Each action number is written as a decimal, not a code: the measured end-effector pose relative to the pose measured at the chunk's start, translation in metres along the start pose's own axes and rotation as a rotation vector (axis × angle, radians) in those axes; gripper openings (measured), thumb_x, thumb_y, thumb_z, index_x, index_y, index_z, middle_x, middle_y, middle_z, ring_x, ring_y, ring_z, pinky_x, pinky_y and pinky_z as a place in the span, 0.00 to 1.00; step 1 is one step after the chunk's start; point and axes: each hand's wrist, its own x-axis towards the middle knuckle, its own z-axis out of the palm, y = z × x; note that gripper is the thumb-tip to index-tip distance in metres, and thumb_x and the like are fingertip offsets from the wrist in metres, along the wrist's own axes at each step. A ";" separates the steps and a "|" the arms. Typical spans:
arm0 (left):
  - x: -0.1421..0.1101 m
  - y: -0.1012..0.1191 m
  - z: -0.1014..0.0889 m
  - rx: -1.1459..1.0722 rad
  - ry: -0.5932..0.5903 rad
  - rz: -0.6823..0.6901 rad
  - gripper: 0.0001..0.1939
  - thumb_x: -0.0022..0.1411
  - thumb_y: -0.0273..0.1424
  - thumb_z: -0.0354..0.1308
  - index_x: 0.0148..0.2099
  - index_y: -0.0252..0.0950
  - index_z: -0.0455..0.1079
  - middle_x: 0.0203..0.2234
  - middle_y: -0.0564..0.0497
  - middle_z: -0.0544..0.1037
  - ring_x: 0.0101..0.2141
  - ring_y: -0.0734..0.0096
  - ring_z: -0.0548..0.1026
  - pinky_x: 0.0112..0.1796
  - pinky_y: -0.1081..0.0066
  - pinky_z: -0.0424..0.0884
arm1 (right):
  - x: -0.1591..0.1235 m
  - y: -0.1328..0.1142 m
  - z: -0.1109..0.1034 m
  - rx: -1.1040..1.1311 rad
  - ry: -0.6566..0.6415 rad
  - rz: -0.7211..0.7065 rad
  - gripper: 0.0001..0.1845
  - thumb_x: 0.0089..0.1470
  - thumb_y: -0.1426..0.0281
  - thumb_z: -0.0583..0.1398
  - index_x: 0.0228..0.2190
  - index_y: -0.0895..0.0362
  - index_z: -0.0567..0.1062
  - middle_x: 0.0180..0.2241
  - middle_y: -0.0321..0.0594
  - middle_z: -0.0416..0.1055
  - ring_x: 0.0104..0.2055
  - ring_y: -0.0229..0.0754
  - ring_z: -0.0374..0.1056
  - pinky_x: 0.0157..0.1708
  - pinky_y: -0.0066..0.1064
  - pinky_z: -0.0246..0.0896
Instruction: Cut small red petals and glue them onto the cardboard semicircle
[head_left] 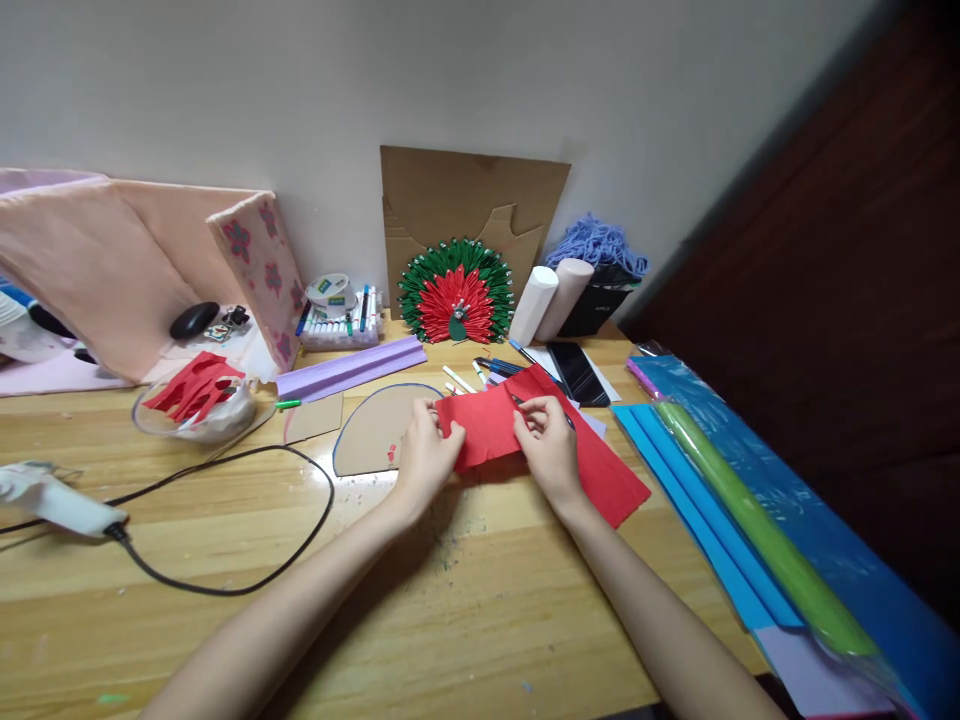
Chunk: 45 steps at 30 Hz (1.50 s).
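Here's the red paper (484,425) stretched between the two hands above the counter (450,650), the left hand (429,447) pinching its near-left edge, the right hand (550,445) at the other end gripping a dark tool (517,400), perhaps scissors, though fingers hide most of it. A larger red sheet (611,480) spreads under and beyond the right hand. The held piece looks light, soft and easily torn, so a gentle pinch at opposite edges should suit it, without tugging.
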 end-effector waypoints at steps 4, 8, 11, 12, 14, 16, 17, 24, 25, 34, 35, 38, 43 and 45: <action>-0.008 0.001 0.002 0.203 -0.043 0.231 0.22 0.57 0.23 0.48 0.54 0.39 0.56 0.38 0.47 0.74 0.32 0.68 0.74 0.36 0.69 0.67 | 0.002 0.012 0.006 -0.060 -0.055 -0.013 0.09 0.52 0.68 0.55 0.37 0.55 0.62 0.31 0.39 0.68 0.25 0.38 0.66 0.25 0.29 0.62; -0.012 0.001 0.002 0.357 -0.198 0.349 0.18 0.55 0.20 0.46 0.43 0.40 0.71 0.41 0.46 0.73 0.40 0.63 0.72 0.41 0.67 0.66 | -0.002 0.009 0.006 -0.209 -0.088 -0.142 0.08 0.52 0.71 0.53 0.37 0.55 0.63 0.32 0.41 0.68 0.26 0.40 0.66 0.27 0.31 0.62; -0.011 0.000 0.003 0.376 -0.197 0.307 0.17 0.56 0.22 0.46 0.43 0.38 0.72 0.42 0.44 0.73 0.41 0.59 0.72 0.42 0.64 0.66 | -0.006 0.003 0.005 -0.247 -0.069 -0.270 0.11 0.51 0.74 0.55 0.38 0.55 0.64 0.35 0.43 0.70 0.32 0.44 0.68 0.33 0.34 0.64; -0.011 -0.001 0.004 0.353 -0.191 0.286 0.17 0.56 0.22 0.46 0.44 0.37 0.72 0.42 0.44 0.73 0.42 0.59 0.71 0.43 0.63 0.65 | -0.008 0.001 0.005 -0.252 -0.064 -0.321 0.12 0.50 0.75 0.55 0.39 0.55 0.65 0.36 0.43 0.70 0.34 0.44 0.68 0.35 0.35 0.65; -0.009 -0.002 0.006 0.261 -0.193 0.238 0.15 0.56 0.24 0.46 0.42 0.36 0.71 0.41 0.44 0.74 0.42 0.60 0.71 0.45 0.63 0.65 | -0.012 -0.003 0.006 -0.264 -0.078 -0.432 0.13 0.51 0.76 0.55 0.41 0.55 0.66 0.36 0.43 0.71 0.36 0.45 0.69 0.37 0.35 0.65; -0.007 -0.001 0.008 0.113 -0.232 0.168 0.11 0.57 0.27 0.46 0.36 0.35 0.70 0.35 0.46 0.74 0.38 0.63 0.72 0.42 0.65 0.66 | -0.015 -0.007 0.007 -0.278 -0.101 -0.535 0.11 0.53 0.75 0.55 0.40 0.55 0.68 0.36 0.43 0.72 0.38 0.45 0.68 0.40 0.36 0.64; -0.006 0.000 0.009 0.017 -0.260 0.119 0.09 0.58 0.29 0.46 0.33 0.35 0.68 0.31 0.48 0.74 0.35 0.65 0.72 0.40 0.66 0.67 | -0.016 -0.009 0.008 -0.285 -0.111 -0.574 0.10 0.54 0.75 0.55 0.39 0.55 0.69 0.35 0.43 0.73 0.38 0.45 0.68 0.42 0.37 0.64; -0.007 0.009 0.013 -0.517 -0.379 -0.178 0.16 0.52 0.44 0.55 0.28 0.36 0.60 0.19 0.58 0.62 0.22 0.76 0.65 0.25 0.76 0.64 | -0.017 -0.012 0.010 -0.249 -0.124 -0.636 0.11 0.55 0.73 0.56 0.39 0.53 0.73 0.36 0.43 0.74 0.40 0.46 0.68 0.42 0.40 0.63; -0.006 0.009 0.013 -0.503 -0.359 -0.167 0.18 0.51 0.45 0.57 0.27 0.35 0.59 0.19 0.58 0.61 0.22 0.78 0.64 0.25 0.77 0.63 | -0.017 -0.012 0.010 -0.239 -0.129 -0.640 0.11 0.55 0.74 0.56 0.39 0.53 0.73 0.36 0.43 0.74 0.39 0.46 0.67 0.41 0.40 0.64; 0.000 0.006 0.005 -0.311 -0.234 -0.079 0.15 0.56 0.41 0.52 0.26 0.34 0.63 0.19 0.56 0.64 0.21 0.77 0.61 0.23 0.76 0.59 | -0.017 -0.016 0.007 -0.059 -0.295 -0.526 0.13 0.50 0.65 0.60 0.40 0.52 0.74 0.41 0.43 0.71 0.44 0.47 0.66 0.46 0.43 0.61; 0.000 0.006 0.006 -0.299 -0.235 -0.060 0.14 0.57 0.40 0.51 0.27 0.34 0.63 0.19 0.55 0.65 0.21 0.76 0.62 0.23 0.76 0.59 | -0.016 -0.016 0.006 0.003 -0.273 -0.449 0.14 0.51 0.64 0.58 0.40 0.53 0.73 0.42 0.44 0.70 0.45 0.47 0.66 0.46 0.42 0.61; -0.002 0.010 0.005 -0.255 -0.295 0.024 0.14 0.59 0.39 0.49 0.29 0.34 0.66 0.21 0.53 0.69 0.24 0.73 0.65 0.26 0.74 0.62 | -0.009 -0.014 0.007 0.254 -0.151 -0.078 0.16 0.52 0.62 0.57 0.42 0.54 0.70 0.44 0.45 0.69 0.45 0.45 0.67 0.44 0.39 0.64; -0.005 0.022 -0.001 0.009 -0.358 0.151 0.15 0.59 0.36 0.49 0.22 0.35 0.63 0.19 0.53 0.68 0.24 0.72 0.64 0.27 0.74 0.59 | 0.001 -0.006 0.005 0.552 -0.425 0.314 0.19 0.42 0.59 0.64 0.36 0.57 0.74 0.35 0.43 0.75 0.41 0.47 0.71 0.43 0.40 0.66; -0.004 0.023 -0.004 0.066 -0.343 0.181 0.15 0.58 0.35 0.50 0.21 0.35 0.63 0.19 0.53 0.68 0.23 0.72 0.64 0.27 0.74 0.58 | 0.003 -0.005 0.003 0.568 -0.408 0.328 0.19 0.39 0.59 0.66 0.32 0.58 0.75 0.34 0.42 0.76 0.39 0.48 0.71 0.43 0.41 0.66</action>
